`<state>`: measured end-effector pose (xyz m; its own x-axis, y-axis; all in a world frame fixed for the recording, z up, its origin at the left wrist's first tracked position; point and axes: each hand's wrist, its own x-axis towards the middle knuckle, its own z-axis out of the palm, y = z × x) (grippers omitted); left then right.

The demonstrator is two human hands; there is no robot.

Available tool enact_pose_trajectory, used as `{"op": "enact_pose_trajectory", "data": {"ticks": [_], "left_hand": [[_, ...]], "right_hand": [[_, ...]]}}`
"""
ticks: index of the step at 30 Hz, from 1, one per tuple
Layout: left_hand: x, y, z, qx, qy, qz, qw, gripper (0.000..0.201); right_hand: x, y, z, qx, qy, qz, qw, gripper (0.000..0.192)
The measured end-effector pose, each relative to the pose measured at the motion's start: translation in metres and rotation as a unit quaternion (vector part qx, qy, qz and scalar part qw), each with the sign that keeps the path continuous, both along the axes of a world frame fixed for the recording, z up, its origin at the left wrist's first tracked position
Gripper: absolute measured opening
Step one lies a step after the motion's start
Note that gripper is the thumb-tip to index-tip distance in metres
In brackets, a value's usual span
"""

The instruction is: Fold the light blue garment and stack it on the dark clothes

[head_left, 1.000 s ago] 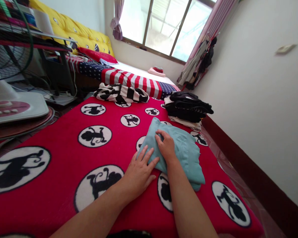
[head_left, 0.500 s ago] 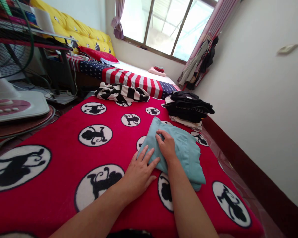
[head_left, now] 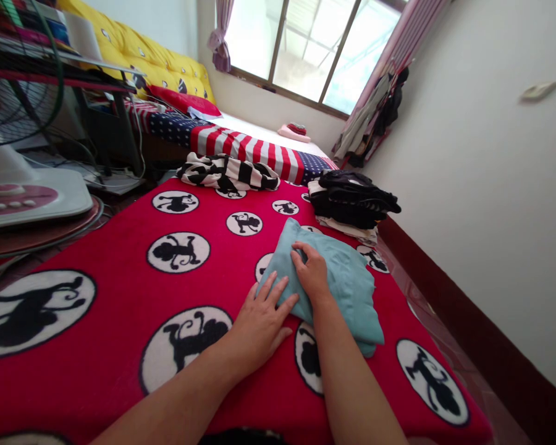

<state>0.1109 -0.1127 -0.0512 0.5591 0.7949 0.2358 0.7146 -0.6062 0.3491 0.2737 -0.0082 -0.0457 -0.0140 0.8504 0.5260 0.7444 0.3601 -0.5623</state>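
Observation:
A folded light-blue garment (head_left: 347,278) lies flat on the red blanket (head_left: 115,247) with black-and-white monkey ovals. The fingertips of my left hand (head_left: 263,321) rest on its near left corner, fingers spread, with the palm over the blanket. On top of the cloth sits my right hand (head_left: 311,273), its fingers loosely bent and thumb side toward the left, gripping nothing that I can see. Part of the garment is hidden under the right hand and forearm.
Behind the garment stands a stack of folded dark clothes (head_left: 352,201). A black-and-white checked cloth (head_left: 227,173) lies crumpled at the blanket's far edge. A fan (head_left: 23,185) stands at the left, and a wall (head_left: 482,185) runs along the right.

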Motion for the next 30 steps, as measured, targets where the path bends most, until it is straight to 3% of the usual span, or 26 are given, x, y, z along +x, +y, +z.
{"op": "enact_pose_trajectory", "data": {"ticks": [30], "left_hand": [[0.0001, -0.0019, 0.0009, 0.002, 0.010, 0.001, 1.000, 0.054]], "right_hand": [[0.0013, 0.0001, 0.0000, -0.005, -0.007, 0.004, 1.000, 0.022]]}}
